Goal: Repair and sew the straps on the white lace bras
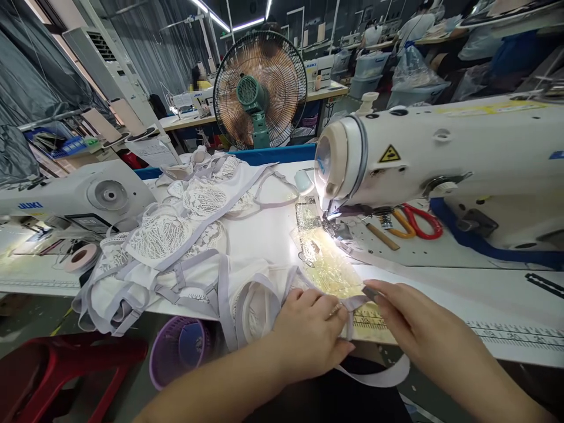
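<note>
My left hand (308, 329) lies at the table's front edge with its fingers curled round part of a white and pale lilac bra (255, 305). A ring shows on one finger. To its right, my right hand (423, 323) pinches a small grey piece (370, 292) at the end of a lilac strap (352, 303); its exact kind is unclear. A loop of pale band (381, 375) hangs below the edge between my hands. Beyond them, the lit needle area of a white sewing machine (440, 147) stands over a yellowed plate (330, 264).
A pile of lace bras (163, 235) covers the table's left side. Red-handled scissors (425, 222) and a wooden-handled tool (382, 237) lie under the machine arm. A fan (259, 88) stands behind; a purple basket (170, 355) and red stool (66, 370) are below left.
</note>
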`<state>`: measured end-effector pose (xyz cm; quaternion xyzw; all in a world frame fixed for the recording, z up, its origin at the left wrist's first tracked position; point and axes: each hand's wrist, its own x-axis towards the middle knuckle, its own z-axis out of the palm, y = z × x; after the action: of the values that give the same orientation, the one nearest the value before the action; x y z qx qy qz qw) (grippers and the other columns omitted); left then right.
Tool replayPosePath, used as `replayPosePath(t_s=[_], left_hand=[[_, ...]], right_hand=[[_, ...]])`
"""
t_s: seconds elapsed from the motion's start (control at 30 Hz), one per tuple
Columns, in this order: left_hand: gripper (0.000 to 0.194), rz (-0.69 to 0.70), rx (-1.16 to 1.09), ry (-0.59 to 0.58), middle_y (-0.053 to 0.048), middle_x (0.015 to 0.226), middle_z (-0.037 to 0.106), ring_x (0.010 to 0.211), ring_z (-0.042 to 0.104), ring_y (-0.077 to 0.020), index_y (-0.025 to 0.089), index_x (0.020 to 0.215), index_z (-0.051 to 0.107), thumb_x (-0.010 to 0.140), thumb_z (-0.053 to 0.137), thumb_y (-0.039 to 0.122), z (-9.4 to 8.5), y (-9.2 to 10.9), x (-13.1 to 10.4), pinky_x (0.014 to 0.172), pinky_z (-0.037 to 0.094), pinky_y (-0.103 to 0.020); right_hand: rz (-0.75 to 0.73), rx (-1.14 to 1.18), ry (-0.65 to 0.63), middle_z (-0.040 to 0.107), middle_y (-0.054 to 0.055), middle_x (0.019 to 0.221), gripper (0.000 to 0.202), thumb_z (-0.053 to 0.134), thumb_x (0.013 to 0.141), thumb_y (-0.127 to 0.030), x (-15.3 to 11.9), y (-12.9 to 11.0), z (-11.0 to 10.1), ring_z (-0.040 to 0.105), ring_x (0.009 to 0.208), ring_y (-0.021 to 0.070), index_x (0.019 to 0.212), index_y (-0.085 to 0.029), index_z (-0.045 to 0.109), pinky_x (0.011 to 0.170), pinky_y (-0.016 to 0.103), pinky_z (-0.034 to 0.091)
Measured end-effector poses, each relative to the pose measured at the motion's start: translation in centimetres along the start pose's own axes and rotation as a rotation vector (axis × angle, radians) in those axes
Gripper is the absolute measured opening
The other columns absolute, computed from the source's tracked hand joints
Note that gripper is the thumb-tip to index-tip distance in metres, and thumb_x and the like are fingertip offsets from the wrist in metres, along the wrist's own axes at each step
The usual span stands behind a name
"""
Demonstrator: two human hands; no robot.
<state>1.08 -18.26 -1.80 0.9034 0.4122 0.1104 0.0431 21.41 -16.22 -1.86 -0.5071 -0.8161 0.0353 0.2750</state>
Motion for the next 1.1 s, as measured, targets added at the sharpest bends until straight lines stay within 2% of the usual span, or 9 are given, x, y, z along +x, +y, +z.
replayPosePath(t_s=[0.2, 0.3, 0.47, 0.6, 0.7, 0.77, 0.83, 0.93, 1.1], left_hand=[[0.023, -0.188, -0.111, -0.108, -0.005, 0.094, 0.061, 0.086, 0.054, -0.0173, 0.015, 0.088, 0.058, 0.088, 0.042, 0.032, -0.9, -0.1, 2.3, 0.075, 0.043, -0.032], [0.019, -0.281, -0.036, -0.151, -0.006, 0.092, 0.058, 0.084, 0.054, -0.0197, 0.015, 0.090, 0.054, 0.085, 0.048, 0.032, -1.1, 0.2, 3.7, 0.068, 0.044, -0.032], [0.015, -0.315, -0.045, -0.151, -0.005, 0.090, 0.057, 0.086, 0.053, -0.0203, 0.016, 0.088, 0.055, 0.081, 0.054, 0.029, -0.7, 0.1, 4.7, 0.071, 0.044, -0.033], [0.009, -0.350, -0.191, -0.101, -0.003, 0.085, 0.059, 0.081, 0.054, -0.0179, 0.018, 0.079, 0.059, 0.076, 0.060, 0.026, -0.7, -0.6, 4.7, 0.071, 0.043, -0.031], [0.004, -0.351, -0.301, -0.050, 0.000, 0.078, 0.060, 0.078, 0.054, -0.0157, 0.018, 0.072, 0.060, 0.072, 0.062, 0.022, -0.9, -1.1, 4.6, 0.068, 0.042, -0.028], [0.002, -0.343, -0.380, -0.030, 0.002, 0.071, 0.060, 0.072, 0.054, -0.0134, 0.018, 0.069, 0.060, 0.071, 0.061, 0.018, -1.0, -1.3, 4.7, 0.065, 0.041, -0.025], [0.005, -0.344, -0.451, -0.011, 0.003, 0.066, 0.060, 0.066, 0.053, -0.0119, 0.018, 0.066, 0.060, 0.070, 0.059, 0.014, -1.1, -1.5, 4.7, 0.061, 0.040, -0.023], [0.005, -0.356, -0.499, 0.057, 0.003, 0.068, 0.061, 0.068, 0.054, -0.0123, 0.019, 0.067, 0.062, 0.068, 0.062, 0.014, -0.9, -1.7, 4.6, 0.064, 0.042, -0.024], [0.007, -0.271, -0.371, 0.172, 0.001, 0.070, 0.062, 0.075, 0.055, -0.0139, 0.020, 0.072, 0.062, 0.071, 0.060, 0.014, -0.7, -1.9, 4.5, 0.070, 0.045, -0.028]], right_hand=[[0.179, 0.157, -0.213, 0.062, 0.003, 0.085, 0.021, 0.038, 0.086, -0.030, -0.8, 1.8, 0.0, 0.060, 0.063, 0.0124, 0.084, -0.024, 0.057, 0.049, 0.021, 0.047], [0.200, 0.172, -0.159, 0.063, 0.004, 0.090, 0.022, 0.039, 0.086, -0.032, -0.9, 1.6, 0.3, 0.061, 0.069, 0.0143, 0.087, -0.023, 0.059, 0.053, 0.024, 0.048], [0.098, 0.133, -0.112, 0.063, 0.003, 0.092, 0.023, 0.039, 0.088, -0.029, -1.0, 0.9, 0.7, 0.062, 0.076, 0.0138, 0.099, -0.024, 0.058, 0.058, 0.023, 0.048], [0.062, 0.082, -0.045, 0.060, 0.000, 0.075, 0.040, 0.034, 0.089, -0.027, -0.9, 0.7, 0.7, 0.057, 0.058, 0.0126, 0.128, -0.023, 0.043, 0.048, 0.023, 0.043], [0.197, 0.110, 0.007, 0.061, -0.001, 0.074, 0.045, 0.038, 0.086, -0.031, -0.5, 1.5, 0.4, 0.055, 0.052, 0.0120, 0.131, -0.022, 0.038, 0.045, 0.022, 0.041], [0.319, 0.135, -0.015, 0.062, -0.001, 0.071, 0.039, 0.041, 0.083, -0.033, -0.3, 2.6, 0.1, 0.055, 0.049, 0.0120, 0.120, -0.020, 0.046, 0.044, 0.022, 0.040], [0.391, 0.110, -0.123, 0.061, -0.002, 0.064, 0.023, 0.041, 0.082, -0.034, -0.2, 3.9, 0.0, 0.053, 0.047, 0.0129, 0.094, -0.021, 0.056, 0.043, 0.023, 0.038], [0.369, 0.004, -0.249, 0.060, -0.001, 0.062, 0.023, 0.039, 0.082, -0.032, -0.1, 5.5, 0.1, 0.055, 0.055, 0.0160, 0.067, -0.023, 0.054, 0.049, 0.026, 0.040], [0.191, -0.113, 0.055, 0.063, 0.009, 0.097, 0.026, 0.040, 0.081, -0.031, 0.1, 5.2, 0.3, 0.056, 0.091, 0.0271, 0.078, -0.021, 0.064, 0.076, 0.041, 0.045]])
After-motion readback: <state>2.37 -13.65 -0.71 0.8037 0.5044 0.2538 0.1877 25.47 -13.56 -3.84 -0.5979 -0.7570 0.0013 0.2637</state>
